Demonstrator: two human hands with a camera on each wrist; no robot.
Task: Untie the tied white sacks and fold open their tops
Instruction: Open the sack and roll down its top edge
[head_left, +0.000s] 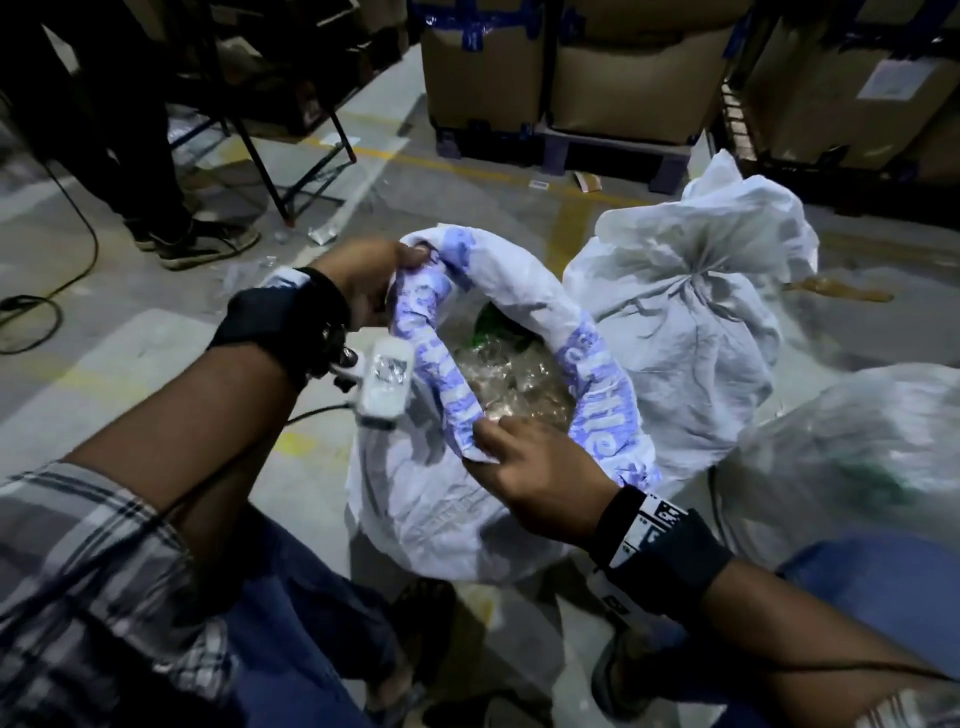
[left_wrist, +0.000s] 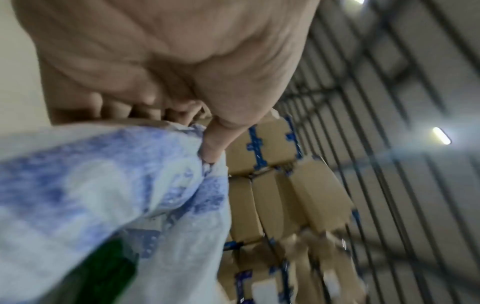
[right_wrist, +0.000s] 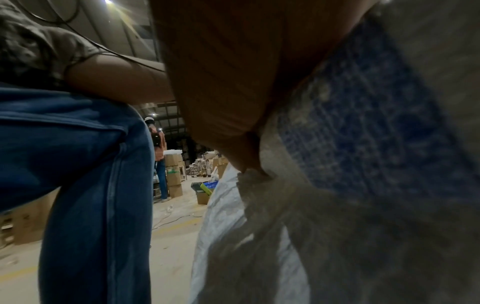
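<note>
An untied white sack (head_left: 447, 499) with blue print stands on the floor between my knees, its top rolled outward into a cuff. Clear plastic and a green item (head_left: 493, 325) show inside. My left hand (head_left: 371, 283) grips the far left part of the rolled rim (left_wrist: 130, 164), thumb on top. My right hand (head_left: 524, 467) pinches the near part of the rim (right_wrist: 350, 144). A second white sack (head_left: 691, 291) stands behind to the right, its neck still tied in a knot. A third sack (head_left: 857, 457) lies at the right edge.
Stacked cardboard boxes (head_left: 639, 67) on pallets line the back. Another person's legs and shoes (head_left: 202, 244) stand at the far left beside a black metal frame (head_left: 291, 156). Cables run over the concrete floor (head_left: 130, 322). My jeans-clad knees flank the sack.
</note>
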